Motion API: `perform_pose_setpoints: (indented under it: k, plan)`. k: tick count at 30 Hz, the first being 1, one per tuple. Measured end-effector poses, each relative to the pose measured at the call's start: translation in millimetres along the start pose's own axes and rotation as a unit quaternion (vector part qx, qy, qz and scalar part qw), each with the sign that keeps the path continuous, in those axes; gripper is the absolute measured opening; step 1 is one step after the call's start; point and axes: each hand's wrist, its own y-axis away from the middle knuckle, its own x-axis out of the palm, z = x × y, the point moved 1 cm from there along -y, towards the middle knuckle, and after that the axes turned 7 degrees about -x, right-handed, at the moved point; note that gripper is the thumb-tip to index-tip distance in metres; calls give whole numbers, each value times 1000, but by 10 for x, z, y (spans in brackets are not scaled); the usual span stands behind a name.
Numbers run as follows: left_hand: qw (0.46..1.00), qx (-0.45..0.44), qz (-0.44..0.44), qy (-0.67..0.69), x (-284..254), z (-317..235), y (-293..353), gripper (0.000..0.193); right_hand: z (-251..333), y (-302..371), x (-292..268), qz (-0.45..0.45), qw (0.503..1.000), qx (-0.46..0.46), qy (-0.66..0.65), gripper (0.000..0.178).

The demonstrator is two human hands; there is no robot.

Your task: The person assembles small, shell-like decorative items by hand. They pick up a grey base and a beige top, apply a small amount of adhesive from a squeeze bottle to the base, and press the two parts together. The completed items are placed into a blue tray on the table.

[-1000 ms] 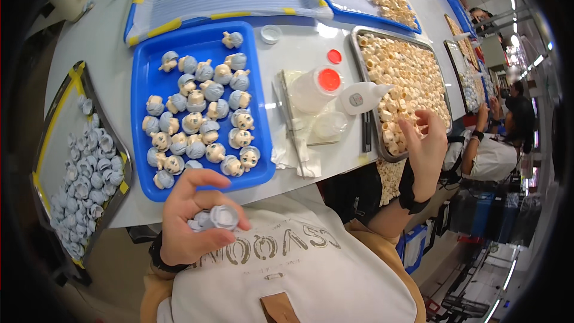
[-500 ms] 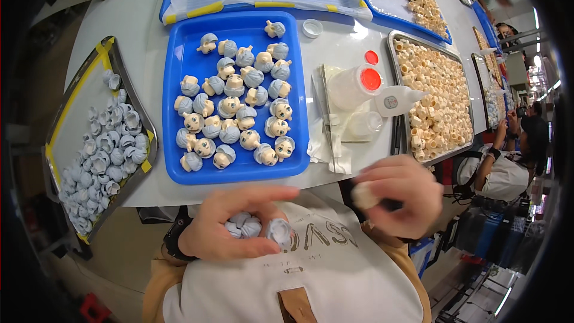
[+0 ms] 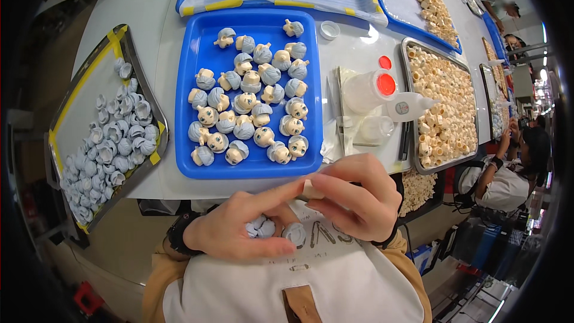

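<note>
The left hand [image 3: 224, 230] is held curled, its pointing finger [image 3: 277, 197] stretched toward the right hand [image 3: 362, 200], whose bent fingers [image 3: 345, 191] are pinched.

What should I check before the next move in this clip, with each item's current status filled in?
1. Cream piece held: ok, pinched in the right hand.
2. Grey-blue pieces held: ok, several sit in the left hand.
3. One hand free: not ok, both are occupied.
4. Cream piece free of flaws: cannot tell, fingers cover part of it.
5. Loose cream parts in stock: ok, many fill the metal tray.
6. Squeeze bottle clear of that tray: cannot tell, its nozzle overlaps the tray in view, but any contact is unclear.
</note>
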Motion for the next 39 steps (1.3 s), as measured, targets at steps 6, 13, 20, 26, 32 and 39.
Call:
perform_pose_setpoints:
  k: [6,13,20,26,32,39]
  plan:
    - [999,-20,34,-1,-40,-26,-9,72,16,30,79,-38,998,-54,-4,31]
    - [996,6,-16,85,40,33,10,66,16,17,-64,-84,996,-41,0,35]
    - [975,159,-66,142,-9,44,48,32,-180,99,-558,-127,936,209,252,26]
    - [980,99,-134,113,12,71,65,41,-263,104,-485,-63,930,212,294,21]
    - [987,62,-85,121,-6,40,81,42,-290,96,-506,-53,937,191,289,21]
    - [971,97,-72,206,26,73,72,45,-263,137,-530,-51,938,183,291,23]
